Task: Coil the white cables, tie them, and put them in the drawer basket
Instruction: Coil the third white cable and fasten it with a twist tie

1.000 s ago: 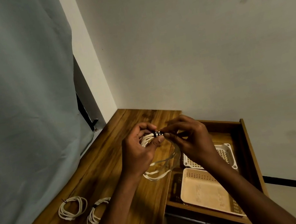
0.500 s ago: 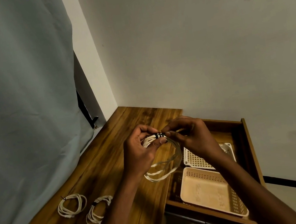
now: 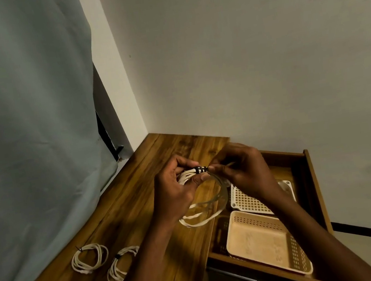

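Note:
A coiled white cable (image 3: 204,220) hangs in the air over the table's right edge. My left hand (image 3: 177,190) grips the coil's top, thumb under the strands. A black tie (image 3: 200,169) is wound several turns around the strands there. My right hand (image 3: 240,170) pinches the tie's end beside the wraps. Two tied white coils lie on the table at the lower left, one (image 3: 89,258) further left and one (image 3: 119,266) beside my left forearm. A peach basket (image 3: 264,247) sits in the open drawer (image 3: 314,192).
A white perforated basket (image 3: 250,200) lies behind the peach one in the drawer. The wooden table (image 3: 140,196) runs along a pale curtain (image 3: 22,142) on the left. White walls close the corner behind.
The hands have stayed together at the coil's top, shifting only slightly as the right fingers work at the black tie. The two coils on the table have not moved.

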